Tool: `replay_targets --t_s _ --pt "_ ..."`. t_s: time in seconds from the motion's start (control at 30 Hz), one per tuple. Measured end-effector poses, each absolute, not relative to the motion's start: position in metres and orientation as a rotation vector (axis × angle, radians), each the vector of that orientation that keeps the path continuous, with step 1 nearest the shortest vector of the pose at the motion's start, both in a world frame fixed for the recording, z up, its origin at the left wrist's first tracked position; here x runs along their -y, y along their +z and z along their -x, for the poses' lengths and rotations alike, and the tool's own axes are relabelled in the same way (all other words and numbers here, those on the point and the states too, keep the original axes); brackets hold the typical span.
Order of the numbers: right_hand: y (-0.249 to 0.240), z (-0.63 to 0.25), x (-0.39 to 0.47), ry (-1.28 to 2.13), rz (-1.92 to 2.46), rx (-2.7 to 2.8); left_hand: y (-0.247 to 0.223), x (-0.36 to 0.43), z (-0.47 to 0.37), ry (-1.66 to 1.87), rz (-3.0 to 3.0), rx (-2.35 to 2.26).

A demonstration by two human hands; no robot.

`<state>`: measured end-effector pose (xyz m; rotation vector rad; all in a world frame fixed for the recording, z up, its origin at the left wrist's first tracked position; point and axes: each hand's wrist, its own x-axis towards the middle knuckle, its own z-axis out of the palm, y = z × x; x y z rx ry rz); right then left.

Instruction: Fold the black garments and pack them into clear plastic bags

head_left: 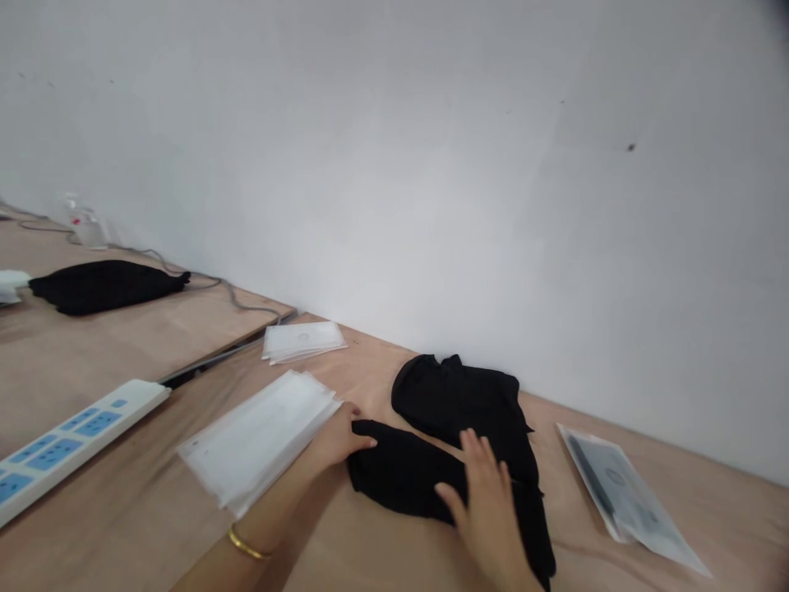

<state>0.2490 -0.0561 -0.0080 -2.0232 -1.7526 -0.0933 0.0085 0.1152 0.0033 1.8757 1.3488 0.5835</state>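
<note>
The left hand (336, 440) is at the left end of the front cloth (403, 473), a black piece lying on the table (345, 543); its thumb rests on the cloth's edge with the forefinger apart from it, and whether any fabric is pinched cannot be told. The right hand (490, 506), slightly blurred, is spread flat over the right part of the same cloth, thumb well apart from the fingers; whether it presses down or hangs just above is unclear. A gold bangle (247, 544) circles the left wrist. Just behind the front cloth lies the back cloth (459, 395), also black and rumpled, near the wall (394, 181); where the two meet by the right hand, their edges are hard to separate. Just beside the left hand is a fanned stack of translucent white bags (262, 440), with a smaller stack (303, 341) behind it. Right of the cloths lies a packet (632, 497) with something dark inside. Farther left, a white power strip (80, 444) with blue sockets lies at a slant, its cord (215, 355) running off behind. Well apart, at the far left, are another black cloth (111, 286) and a clear bottle (89, 228) by the wall.
</note>
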Motion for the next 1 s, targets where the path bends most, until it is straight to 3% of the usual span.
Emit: replay_targets --t_s 0.2,0.5,0.67,0.83,1.0 --pt "-0.027 -0.204 0.044 0.285 1.989 1.941 0.023 -0.088 -0.023 0.783 -1.627 -1.166" --pt "-0.022 -0.273 0.081 0.552 1.654 0.994 0.042 -0.04 -0.093 0.956 -1.333 -1.011" --pt "-0.005 -0.301 0.086 0.442 1.615 0.804 0.047 -0.015 -0.11 0.815 -1.673 -0.744" --pt "-0.003 -0.278 0.079 0.189 1.827 1.137 0.022 -0.008 -0.069 0.533 -2.344 -0.632" --pt "-0.024 -0.241 0.069 0.201 2.176 1.758 0.005 -0.012 -0.049 0.275 -2.576 -0.594"
